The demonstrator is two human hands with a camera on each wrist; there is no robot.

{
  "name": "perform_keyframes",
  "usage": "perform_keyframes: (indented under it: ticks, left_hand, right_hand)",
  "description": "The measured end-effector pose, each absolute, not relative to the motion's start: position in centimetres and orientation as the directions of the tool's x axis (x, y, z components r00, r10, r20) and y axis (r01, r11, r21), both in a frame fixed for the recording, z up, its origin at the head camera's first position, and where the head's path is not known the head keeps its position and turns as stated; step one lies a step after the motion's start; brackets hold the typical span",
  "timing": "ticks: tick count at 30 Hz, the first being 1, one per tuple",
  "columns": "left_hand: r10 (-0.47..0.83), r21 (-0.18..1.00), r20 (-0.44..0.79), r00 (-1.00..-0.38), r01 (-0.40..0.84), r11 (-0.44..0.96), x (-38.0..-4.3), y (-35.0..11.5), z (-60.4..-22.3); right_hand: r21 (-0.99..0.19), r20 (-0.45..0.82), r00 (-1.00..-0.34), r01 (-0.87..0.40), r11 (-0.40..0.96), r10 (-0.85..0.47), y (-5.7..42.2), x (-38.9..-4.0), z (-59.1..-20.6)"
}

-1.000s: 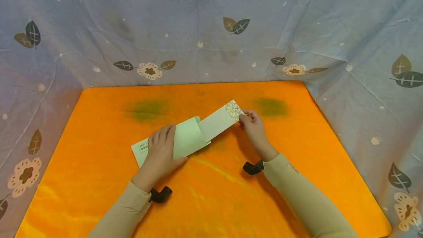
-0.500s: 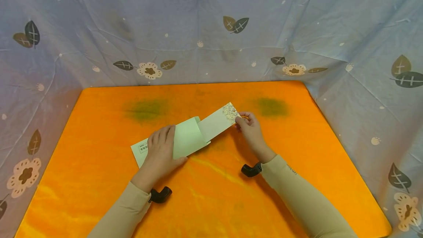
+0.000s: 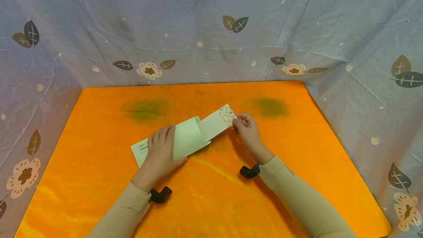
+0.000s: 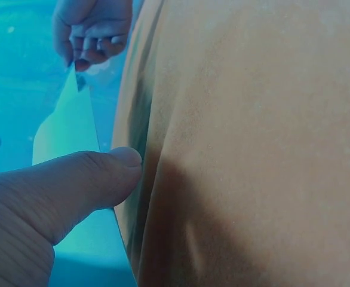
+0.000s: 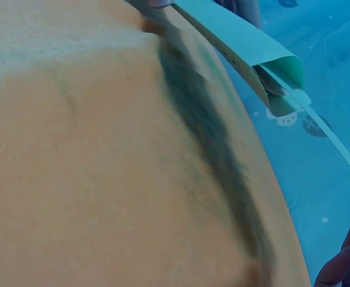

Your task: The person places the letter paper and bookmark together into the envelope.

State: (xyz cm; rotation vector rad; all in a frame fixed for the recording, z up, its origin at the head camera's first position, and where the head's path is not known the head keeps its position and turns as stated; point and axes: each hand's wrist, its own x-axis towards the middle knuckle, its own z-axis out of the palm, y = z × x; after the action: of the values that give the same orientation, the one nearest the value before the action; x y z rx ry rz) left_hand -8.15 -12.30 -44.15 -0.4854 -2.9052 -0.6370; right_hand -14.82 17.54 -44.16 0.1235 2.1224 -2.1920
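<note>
A pale green envelope slants across the middle of the table, its mouth bowed apart toward the right. My left hand grips it across its width, thumb along the near edge and fingers over the far side. Out of the mouth sticks a white card with a gold floral pattern at its outer end. My right hand pinches that end at the near corner. The card's inner end is hidden inside the envelope. In the right wrist view, the envelope's mouth gapes around the card strip.
An orange cloth covers the table, with two dark greenish patches near the back. Grey-blue curtains printed with leaves and flowers stand behind and at both sides. A black wrist camera hangs by each cuff.
My right hand has moved left and slightly toward me, and the card has slid further into the envelope. My left hand and the envelope have stayed in place.
</note>
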Motion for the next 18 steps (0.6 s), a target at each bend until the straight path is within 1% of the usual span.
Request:
perform_keyframes:
  ticks: [18]
  left_hand:
    - [0.277,0.388,0.176,-0.945,0.325,0.863,-8.24,-12.21,-44.07]
  right_hand:
    - [-0.992,-0.128,-0.992,0.128,0.0,-0.008,17.14,-14.63,-44.42]
